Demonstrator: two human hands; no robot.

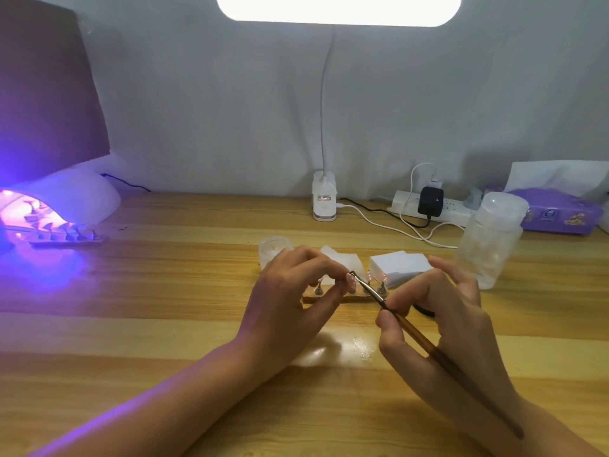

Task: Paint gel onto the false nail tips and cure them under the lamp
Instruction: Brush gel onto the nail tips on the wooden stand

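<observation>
Nail tip (pixel 350 279) pinched in left hand (pixel 290 301), brush (pixel 413 328) at its edge

The white desk lamp (pixel 338 9) overhead blows out to pure glare, and the curing lamp (pixel 75 199) spills violet across the left of the table (pixel 164 291). The wood glints near the middle, and the edges bow and look perhaps slightly soft.

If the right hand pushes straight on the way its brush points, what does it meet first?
The brush in the right hand points up-left at the nail tip pinched by the left hand; it would meet that first, seemingly touching it, though depth is unclear.
</observation>
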